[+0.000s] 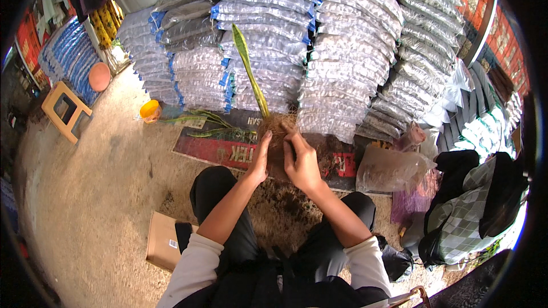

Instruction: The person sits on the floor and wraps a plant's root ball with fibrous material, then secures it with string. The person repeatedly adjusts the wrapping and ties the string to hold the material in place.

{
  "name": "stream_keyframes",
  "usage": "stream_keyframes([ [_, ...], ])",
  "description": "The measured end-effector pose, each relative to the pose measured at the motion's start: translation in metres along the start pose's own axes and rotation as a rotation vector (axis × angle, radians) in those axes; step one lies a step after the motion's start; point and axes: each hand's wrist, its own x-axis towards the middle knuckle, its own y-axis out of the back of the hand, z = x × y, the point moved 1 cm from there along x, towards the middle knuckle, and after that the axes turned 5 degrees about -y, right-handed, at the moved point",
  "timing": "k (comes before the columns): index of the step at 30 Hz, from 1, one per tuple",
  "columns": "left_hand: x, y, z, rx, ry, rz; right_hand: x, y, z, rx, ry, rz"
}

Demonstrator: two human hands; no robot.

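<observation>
Between my hands is a snake plant (249,68), one long yellow-edged green leaf rising from a brown, fibrous root ball. My left hand (260,159) is closed against the left side of the roots. On the other side, my right hand (301,162) grips the root ball, its index finger bent over the top. Beneath them is a dark and red printed sheet (211,151) laid on the ground. More snake plant leaves (214,120) lie on it, to the left of my hands. Loose dark soil (288,208) is scattered between my knees.
Tall stacks of filled plastic sacks (354,51) rise just behind the sheet. A yellow cup (150,112) and a tan stool (67,111) stand left. A clear plastic bag (394,169) lies right, near a person in checked cloth (462,211). Cardboard (162,239) lies by my left leg.
</observation>
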Motion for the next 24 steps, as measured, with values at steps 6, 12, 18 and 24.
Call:
stream_keyframes([
  [6,0.000,0.000,0.006,-0.018,0.057,-0.023,-0.002,-0.006,-0.004,-0.071,0.033,-0.049],
  [12,0.000,0.008,0.010,0.095,0.112,0.115,0.007,0.000,0.003,0.107,-0.081,-0.102],
  [18,0.001,0.010,0.022,0.265,0.130,0.243,0.017,0.018,0.040,0.207,-0.114,-0.032],
  [24,0.002,0.035,0.041,0.016,0.134,0.249,0.024,0.044,0.058,0.373,-0.289,0.093],
])
